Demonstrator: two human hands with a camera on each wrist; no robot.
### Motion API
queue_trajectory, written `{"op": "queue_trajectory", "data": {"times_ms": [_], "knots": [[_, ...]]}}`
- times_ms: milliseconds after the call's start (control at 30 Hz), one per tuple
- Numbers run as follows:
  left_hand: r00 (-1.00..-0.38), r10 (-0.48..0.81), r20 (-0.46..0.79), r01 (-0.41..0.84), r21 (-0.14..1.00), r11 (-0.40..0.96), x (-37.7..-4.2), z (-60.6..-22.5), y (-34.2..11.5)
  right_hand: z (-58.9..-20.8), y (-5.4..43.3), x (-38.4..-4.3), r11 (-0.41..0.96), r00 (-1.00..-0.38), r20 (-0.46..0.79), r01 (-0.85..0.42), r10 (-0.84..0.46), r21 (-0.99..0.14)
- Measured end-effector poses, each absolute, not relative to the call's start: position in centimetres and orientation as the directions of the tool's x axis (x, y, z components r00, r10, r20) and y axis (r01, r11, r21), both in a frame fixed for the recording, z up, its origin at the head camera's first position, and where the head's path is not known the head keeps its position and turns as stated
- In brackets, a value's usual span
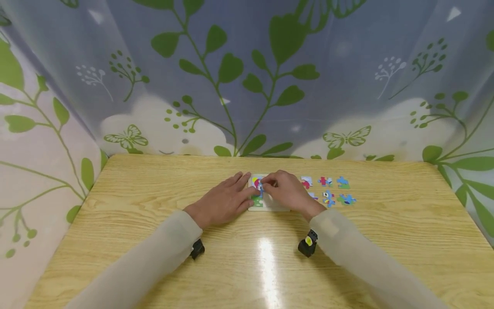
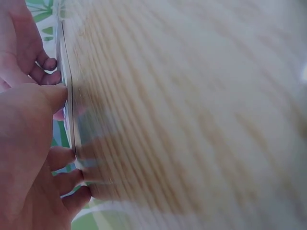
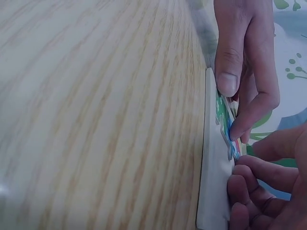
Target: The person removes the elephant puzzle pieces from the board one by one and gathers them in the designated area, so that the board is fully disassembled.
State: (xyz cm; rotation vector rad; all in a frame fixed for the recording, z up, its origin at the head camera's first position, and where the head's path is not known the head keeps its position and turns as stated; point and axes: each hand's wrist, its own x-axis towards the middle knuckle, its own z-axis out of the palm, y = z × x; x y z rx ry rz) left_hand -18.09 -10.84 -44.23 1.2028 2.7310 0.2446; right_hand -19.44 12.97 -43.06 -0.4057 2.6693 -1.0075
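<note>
A small jigsaw tray (image 1: 277, 208) with a pale rim lies on the wooden table, colourful pieces fitted along its left side. My left hand (image 1: 224, 201) spreads over the tray's left edge, its thumb resting on a green piece (image 3: 221, 112) and a finger touching the picture. From the right, my right hand (image 1: 290, 192) pinches a blue puzzle piece (image 1: 261, 187) with thumb and index finger, down at the assembled pieces. Its other fingers curl over the bare part of the tray. In the right wrist view, both hands' fingertips meet close together around the blue piece.
Several loose puzzle pieces lie in two rows right of the tray, among them a blue-green piece (image 1: 343, 183) and a blue piece with an eye (image 1: 328, 198). A leaf-patterned curtain (image 1: 247, 86) hangs behind the table's far edge.
</note>
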Motion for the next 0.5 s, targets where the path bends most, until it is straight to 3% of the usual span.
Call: {"op": "queue_trajectory", "data": {"times_ms": [500], "knots": [[-0.673, 0.737, -0.065, 0.709, 0.225, 0.668, -18.13, -44.32, -10.94, -43.76, 12.33, -19.71, 0.710, -0.950, -0.143, -0.104, -0.279, -0.697]]}}
